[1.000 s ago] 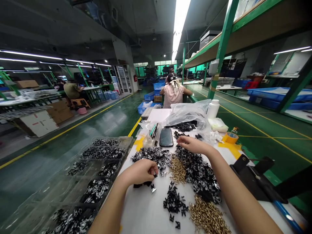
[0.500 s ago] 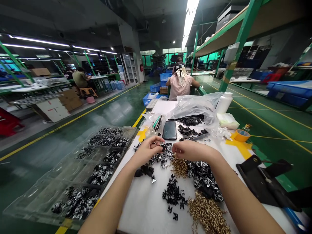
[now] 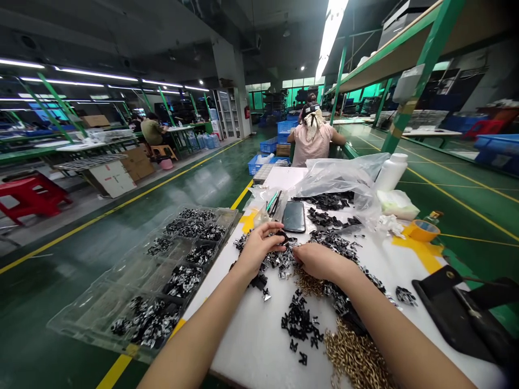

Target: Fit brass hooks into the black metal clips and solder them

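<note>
Above the heap of silver metal pieces (image 3: 284,263), my left hand (image 3: 261,248) pinches a small black part (image 3: 281,235) between thumb and fingers. Just to its right is my right hand (image 3: 318,260), fingertips pressed together close to that part; whatever they hold is too small to make out. Under the right hand lies a pile of small brass-coloured pieces (image 3: 308,283). Black-and-silver clips (image 3: 338,243) spread behind and beside the right wrist. Nearer to me on the white tabletop (image 3: 251,337) are a cluster of small black pieces (image 3: 299,319) and a larger brass-coloured pile (image 3: 357,356).
A phone (image 3: 294,216) lies beyond my hands. To the left, a clear compartment tray (image 3: 162,259) holds sorted clips. A white bottle (image 3: 392,172), orange tape roll (image 3: 421,230) and black metal tool (image 3: 454,313) are on the right. A co-worker (image 3: 311,138) sits ahead, facing away.
The view has swung a little left, so the scene sits further right. My right hand has come closer to the left hand and its fingertips have closed in on the black part.
</note>
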Demonstrator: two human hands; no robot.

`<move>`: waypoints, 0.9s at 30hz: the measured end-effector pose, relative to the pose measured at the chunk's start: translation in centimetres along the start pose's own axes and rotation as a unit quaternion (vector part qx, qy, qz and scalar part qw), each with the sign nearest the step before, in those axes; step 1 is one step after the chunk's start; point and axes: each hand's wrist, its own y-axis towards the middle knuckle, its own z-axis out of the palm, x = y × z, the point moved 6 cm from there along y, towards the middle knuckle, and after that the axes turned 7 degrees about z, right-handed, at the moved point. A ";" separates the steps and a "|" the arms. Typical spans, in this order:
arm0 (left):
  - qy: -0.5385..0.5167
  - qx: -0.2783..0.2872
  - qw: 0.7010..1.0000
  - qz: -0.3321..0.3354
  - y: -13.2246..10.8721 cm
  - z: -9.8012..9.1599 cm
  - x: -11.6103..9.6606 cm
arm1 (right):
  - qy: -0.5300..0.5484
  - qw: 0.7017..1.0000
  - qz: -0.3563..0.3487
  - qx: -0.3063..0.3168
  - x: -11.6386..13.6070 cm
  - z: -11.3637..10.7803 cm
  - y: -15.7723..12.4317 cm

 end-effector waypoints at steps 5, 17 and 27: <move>0.000 0.002 1.000 0.008 -0.1 0.2 0.0 | 0.006 1.000 -0.009 -0.011 -0.1 -0.2 0.0; -0.026 -0.008 1.000 -0.002 0.1 0.0 0.1 | 0.067 0.996 -0.039 -0.042 0.3 -1.1 -0.6; -0.036 0.004 0.999 -0.007 -0.2 0.2 -0.2 | 0.071 0.993 -0.094 -0.032 4.1 0.0 -0.2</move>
